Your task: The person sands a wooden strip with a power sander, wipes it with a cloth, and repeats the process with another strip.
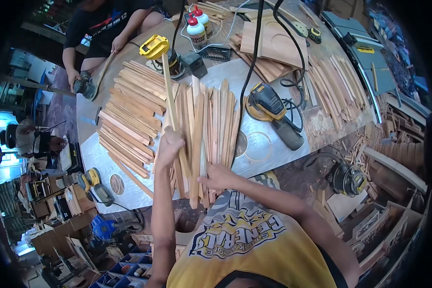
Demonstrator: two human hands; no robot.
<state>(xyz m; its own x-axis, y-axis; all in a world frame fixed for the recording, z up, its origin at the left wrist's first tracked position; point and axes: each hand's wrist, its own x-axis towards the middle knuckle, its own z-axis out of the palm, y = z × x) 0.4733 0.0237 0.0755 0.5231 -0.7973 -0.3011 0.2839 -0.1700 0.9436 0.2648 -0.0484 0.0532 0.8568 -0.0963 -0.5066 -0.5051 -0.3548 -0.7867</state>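
My left hand (170,148) is closed round a long wooden strip (168,91), which slants up over the pile towards the yellow tool. My right hand (218,177) is at the lower end of another strip (197,144), its fingers closed near that strip's edge; whether it grips the strip is hard to tell. Beneath and around both hands lies a fan of upright strips (221,120). To the left, more strips (129,125) lie in stacked rows on the worktable (293,161).
A yellow and black sander (269,103) lies right of the strips, with black cables (254,57) hanging above. Behind stand glue bottles (196,32) and a yellow-topped tool (154,47). At the upper left, a co-worker's hands hold a strip and a sander (85,86). More strips (336,89) lie right.
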